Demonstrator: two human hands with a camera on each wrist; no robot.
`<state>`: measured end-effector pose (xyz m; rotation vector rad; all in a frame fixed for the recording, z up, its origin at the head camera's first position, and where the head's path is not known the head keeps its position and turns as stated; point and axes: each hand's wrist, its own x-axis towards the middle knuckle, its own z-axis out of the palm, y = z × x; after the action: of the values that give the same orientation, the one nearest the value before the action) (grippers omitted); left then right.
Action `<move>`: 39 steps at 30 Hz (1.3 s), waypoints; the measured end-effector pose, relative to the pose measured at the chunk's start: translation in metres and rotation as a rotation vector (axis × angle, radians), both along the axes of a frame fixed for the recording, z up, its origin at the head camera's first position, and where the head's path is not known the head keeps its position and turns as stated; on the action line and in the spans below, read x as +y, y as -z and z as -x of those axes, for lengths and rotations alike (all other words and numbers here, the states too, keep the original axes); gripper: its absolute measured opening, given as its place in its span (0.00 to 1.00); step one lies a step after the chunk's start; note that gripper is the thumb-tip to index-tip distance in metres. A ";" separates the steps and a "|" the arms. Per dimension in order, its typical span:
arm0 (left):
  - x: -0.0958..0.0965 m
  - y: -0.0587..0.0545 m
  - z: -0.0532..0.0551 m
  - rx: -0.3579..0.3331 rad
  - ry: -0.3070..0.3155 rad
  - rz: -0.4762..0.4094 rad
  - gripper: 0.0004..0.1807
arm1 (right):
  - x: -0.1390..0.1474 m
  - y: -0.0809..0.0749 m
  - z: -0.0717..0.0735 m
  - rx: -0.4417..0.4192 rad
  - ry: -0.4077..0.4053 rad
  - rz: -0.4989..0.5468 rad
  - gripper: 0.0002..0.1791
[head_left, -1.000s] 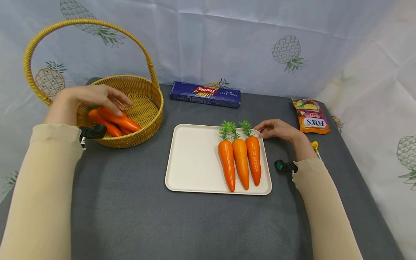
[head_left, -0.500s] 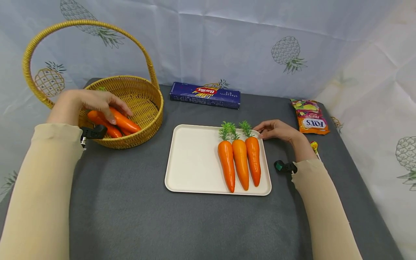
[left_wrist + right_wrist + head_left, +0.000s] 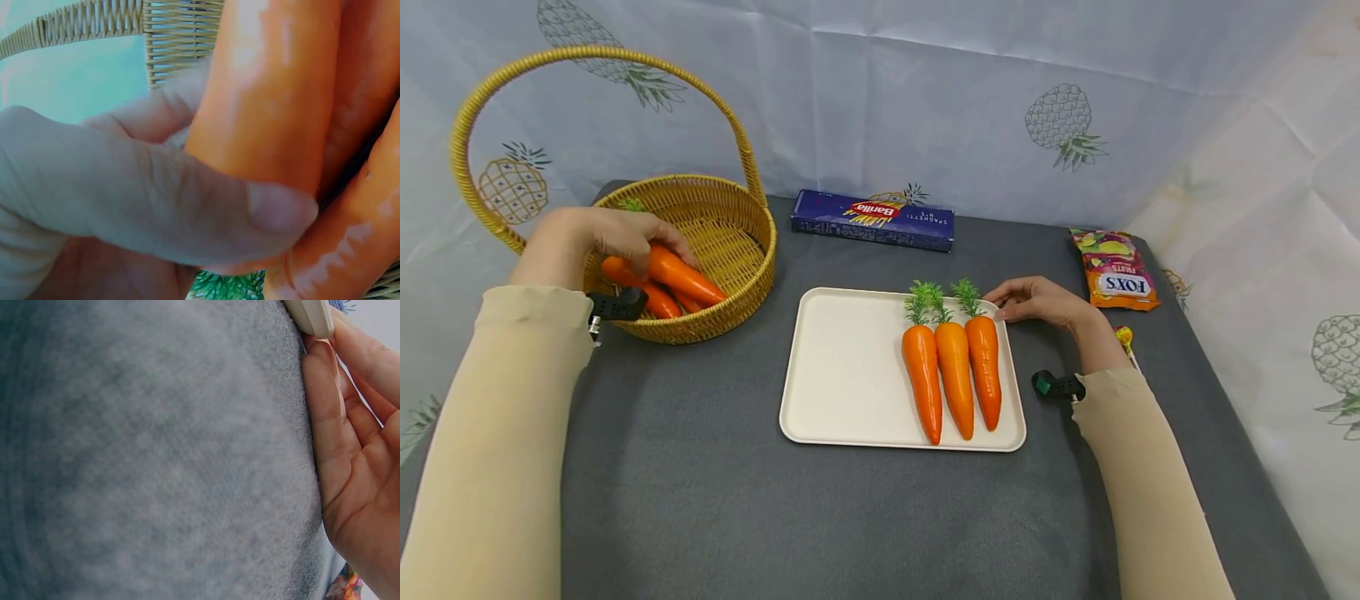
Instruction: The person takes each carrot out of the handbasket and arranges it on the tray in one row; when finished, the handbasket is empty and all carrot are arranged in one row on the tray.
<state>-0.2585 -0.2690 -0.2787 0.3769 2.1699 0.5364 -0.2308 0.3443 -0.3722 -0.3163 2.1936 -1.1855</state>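
Note:
Inside the wicker basket (image 3: 766,267), my left hand (image 3: 613,237) holds an orange carrot (image 3: 688,279) near its leafy end. In the left wrist view the thumb (image 3: 275,212) lies across this carrot (image 3: 269,94), with the other fingers partly hidden behind it. More carrots (image 3: 356,250) lie close beside it. Three carrots (image 3: 955,375) with green tops lie side by side on the right part of a cream tray (image 3: 850,367). My right hand (image 3: 1037,300) pinches the tray's far right corner; the right wrist view shows thumb and fingers at the rim (image 3: 315,319).
The basket's tall handle (image 3: 602,52) arches above my left hand. A blue spaghetti box (image 3: 872,221) lies behind the tray. At the right are a Fox's candy bag (image 3: 1116,271) and a lollipop (image 3: 1126,337), partly behind my right forearm. A curtain stands at the table's back.
My left hand has lowered onto the carrot in the basket, and its fingers have closed round it. The right hand and tray have stayed in place.

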 end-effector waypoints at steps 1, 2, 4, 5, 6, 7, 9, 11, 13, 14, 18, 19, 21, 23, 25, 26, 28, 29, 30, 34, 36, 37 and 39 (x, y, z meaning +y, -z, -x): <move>0.000 0.000 0.000 0.023 -0.002 0.010 0.40 | 0.000 0.000 0.000 -0.001 0.000 0.000 0.26; 0.000 0.000 0.000 0.042 -0.004 0.018 0.40 | 0.000 0.000 0.000 0.000 -0.001 0.001 0.25; -0.001 0.000 0.000 0.085 -0.002 0.030 0.39 | 0.000 0.000 0.000 0.004 -0.004 0.002 0.25; -0.001 0.000 -0.001 0.093 -0.007 0.031 0.39 | 0.000 0.000 0.000 0.006 -0.004 0.001 0.24; -0.001 0.000 -0.001 0.091 -0.017 0.023 0.38 | 0.000 0.001 0.000 0.008 -0.005 0.000 0.24; -0.002 0.000 -0.002 0.096 -0.028 0.022 0.37 | 0.000 0.001 0.001 0.010 -0.005 -0.001 0.24; -0.002 -0.001 -0.002 0.125 -0.035 0.014 0.35 | 0.001 0.002 0.001 0.010 -0.004 -0.004 0.23; -0.002 -0.002 -0.003 0.144 -0.051 0.000 0.34 | 0.001 0.002 0.002 0.004 0.000 -0.007 0.23; -0.002 -0.004 -0.003 0.204 -0.045 -0.006 0.34 | 0.001 0.003 0.002 0.001 0.002 -0.008 0.24; -0.002 -0.005 -0.003 0.226 -0.045 -0.012 0.34 | 0.001 0.003 0.002 0.000 0.003 -0.008 0.24; 0.000 -0.009 -0.008 0.252 -0.071 -0.075 0.31 | 0.000 0.001 0.001 0.004 0.002 -0.005 0.24; 0.001 -0.010 -0.009 0.252 -0.080 -0.092 0.29 | -0.001 0.001 0.001 0.003 0.002 -0.002 0.24; 0.002 -0.013 -0.010 0.270 -0.081 -0.110 0.28 | -0.002 0.000 0.000 0.003 0.002 -0.001 0.24; 0.005 -0.017 -0.010 0.324 -0.046 -0.099 0.27 | -0.002 -0.001 -0.001 0.001 0.002 0.001 0.24; 0.009 -0.021 -0.009 0.377 -0.010 -0.097 0.28 | -0.001 -0.001 -0.001 -0.002 -0.002 0.006 0.24; 0.011 -0.023 -0.009 0.408 0.011 -0.097 0.28 | -0.001 -0.001 0.000 -0.002 -0.006 0.009 0.24; 0.016 -0.026 -0.010 0.450 0.038 -0.105 0.29 | -0.001 -0.001 0.000 -0.001 -0.014 0.016 0.24; 0.018 -0.028 -0.010 0.459 0.047 -0.118 0.28 | 0.000 -0.001 0.000 -0.001 -0.016 0.018 0.23; 0.021 -0.029 -0.012 0.468 0.051 -0.133 0.28 | 0.000 0.000 0.000 0.000 -0.019 0.021 0.23; 0.034 -0.036 -0.018 0.489 0.073 -0.165 0.26 | -0.001 0.000 0.000 0.009 -0.010 0.019 0.21; 0.041 -0.039 -0.021 0.494 0.082 -0.184 0.25 | -0.001 0.000 -0.001 0.015 -0.009 0.014 0.22; 0.045 -0.041 -0.022 0.497 0.089 -0.192 0.25 | -0.001 0.000 -0.001 0.015 -0.007 0.011 0.22; 0.052 -0.043 -0.025 0.495 0.096 -0.202 0.25 | -0.001 -0.001 -0.001 0.013 -0.006 0.006 0.23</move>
<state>-0.2331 -0.2169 -0.2358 0.7886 2.5567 0.6631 -0.2297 0.3437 -0.3715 -0.3334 2.1992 -1.1905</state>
